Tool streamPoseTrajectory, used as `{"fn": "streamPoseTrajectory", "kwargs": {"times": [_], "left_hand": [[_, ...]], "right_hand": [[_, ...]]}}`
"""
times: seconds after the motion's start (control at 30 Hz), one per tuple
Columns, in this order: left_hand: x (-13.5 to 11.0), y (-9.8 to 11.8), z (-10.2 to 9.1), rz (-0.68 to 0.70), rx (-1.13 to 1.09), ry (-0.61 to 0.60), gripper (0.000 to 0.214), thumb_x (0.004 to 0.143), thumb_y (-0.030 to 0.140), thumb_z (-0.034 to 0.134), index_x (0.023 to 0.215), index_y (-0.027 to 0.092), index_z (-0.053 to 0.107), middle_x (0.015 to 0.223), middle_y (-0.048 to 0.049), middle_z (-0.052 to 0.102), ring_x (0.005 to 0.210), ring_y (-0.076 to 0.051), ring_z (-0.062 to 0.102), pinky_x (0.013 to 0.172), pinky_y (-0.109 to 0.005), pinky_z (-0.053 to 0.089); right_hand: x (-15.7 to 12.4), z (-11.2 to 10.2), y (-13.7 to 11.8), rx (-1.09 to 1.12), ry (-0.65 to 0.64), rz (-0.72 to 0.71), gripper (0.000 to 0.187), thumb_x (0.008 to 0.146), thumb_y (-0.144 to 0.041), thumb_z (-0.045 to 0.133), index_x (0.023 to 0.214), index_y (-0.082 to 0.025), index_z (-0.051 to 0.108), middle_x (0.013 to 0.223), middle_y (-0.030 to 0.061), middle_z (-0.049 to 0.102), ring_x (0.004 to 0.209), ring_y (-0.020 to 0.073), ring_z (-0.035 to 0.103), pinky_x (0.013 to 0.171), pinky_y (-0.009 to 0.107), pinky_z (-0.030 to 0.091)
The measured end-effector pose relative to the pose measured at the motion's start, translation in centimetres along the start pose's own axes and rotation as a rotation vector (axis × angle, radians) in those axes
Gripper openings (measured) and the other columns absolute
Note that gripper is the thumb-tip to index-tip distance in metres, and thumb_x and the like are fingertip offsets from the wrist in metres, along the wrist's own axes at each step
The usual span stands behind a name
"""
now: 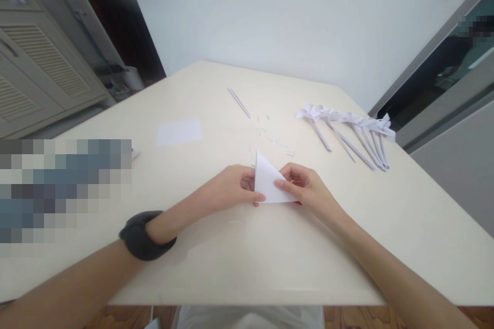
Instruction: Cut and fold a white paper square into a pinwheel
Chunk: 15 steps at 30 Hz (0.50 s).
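The paper (268, 185), folded to a triangle with one point away from the person, was above or on the desk (309, 262); I could not tell which. The left hand (244, 186) gripped its left side, thumb on the face and fingers curled behind. The right hand (303, 185) pinched its sloping right side, thumb likewise on the face.

The step in hand seemed to be folding or lining up the paper. The next move, I judged, called for the edges to be held even while a thumb pressed along a crease; a slack grip could let the layers slip.

Beyond the paper lay loose scraps (276, 141), near enough to get caught under it, then a pair of sticks (239, 103) farther off. A flat sheet (179, 132) lay to its far left, and the row (347, 118) of folded pieces on stems to its far right, both well apart from it. The desk's near edge ran on the paper's near side, leaving room for both hands to draw back.
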<state>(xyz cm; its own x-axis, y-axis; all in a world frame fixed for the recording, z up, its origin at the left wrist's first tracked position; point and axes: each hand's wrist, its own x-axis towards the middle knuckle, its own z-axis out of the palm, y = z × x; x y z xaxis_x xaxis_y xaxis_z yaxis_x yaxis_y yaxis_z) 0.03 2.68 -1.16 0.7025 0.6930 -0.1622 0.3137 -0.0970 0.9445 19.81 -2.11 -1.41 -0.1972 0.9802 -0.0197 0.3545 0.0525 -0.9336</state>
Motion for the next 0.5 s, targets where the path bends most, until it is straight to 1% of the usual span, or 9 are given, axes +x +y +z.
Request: {"fn": "streamPoseTrajectory", "kwargs": {"times": [0.13,0.23,0.3,0.4,0.5], "left_hand": [[-0.17,0.28,0.19,0.018,0.055,0.058,0.019,0.07,0.021,0.06,0.088,0.018,0.067,0.07,-0.0014,0.067,0.067,-0.018,0.063,0.064,-0.028,0.048],[-0.21,0.31,0.3,0.018,0.077,0.075,0.017,0.07,0.022,0.059,0.085,0.019,0.067,0.069,-0.0009,0.067,0.067,-0.018,0.062,0.063,-0.028,0.047],[-0.21,0.28,0.36,0.025,0.088,0.085,0.016,0.07,0.022,0.059,0.084,0.019,0.066,0.07,-0.001,0.067,0.068,-0.019,0.062,0.063,-0.028,0.047],[-0.19,0.2,0.44,0.035,0.1,0.073,0.015,0.07,0.022,0.058,0.083,0.018,0.065,0.072,-0.0014,0.066,0.07,-0.02,0.062,0.063,-0.028,0.046],[-0.19,0.12,0.41,0.04,0.102,0.048,0.012,0.071,0.021,0.058,0.081,0.018,0.064,0.071,-0.0009,0.064,0.068,-0.019,0.061,0.062,-0.027,0.045]], "right_hand": [[-0.1,-0.15,-0.04,0.011,0.049,-0.01,0.022,0.082,-0.034,0.058,0.069,-0.018,0.049,0.068,-0.0023,0.051,0.058,0.0096,0.044,0.051,0.022,0.03],[-0.06,-0.18,-0.15,0.011,0.05,-0.012,0.023,0.081,-0.032,0.058,0.067,-0.018,0.048,0.07,-0.0015,0.053,0.059,0.01,0.045,0.051,0.022,0.031],[-0.03,-0.19,-0.28,0.014,0.051,0.002,0.02,0.081,-0.032,0.058,0.069,-0.019,0.05,0.07,-0.0018,0.053,0.058,0.0099,0.045,0.05,0.022,0.031],[0.0,-0.17,-0.33,0.016,0.044,-0.006,0.015,0.08,-0.032,0.059,0.073,-0.019,0.053,0.069,-0.0025,0.052,0.058,0.01,0.046,0.05,0.022,0.032],[0.01,-0.11,-0.13,0.032,0.066,-0.035,0.02,0.08,-0.032,0.06,0.069,-0.018,0.051,0.069,-0.0018,0.053,0.06,0.0101,0.046,0.051,0.022,0.032]]}}
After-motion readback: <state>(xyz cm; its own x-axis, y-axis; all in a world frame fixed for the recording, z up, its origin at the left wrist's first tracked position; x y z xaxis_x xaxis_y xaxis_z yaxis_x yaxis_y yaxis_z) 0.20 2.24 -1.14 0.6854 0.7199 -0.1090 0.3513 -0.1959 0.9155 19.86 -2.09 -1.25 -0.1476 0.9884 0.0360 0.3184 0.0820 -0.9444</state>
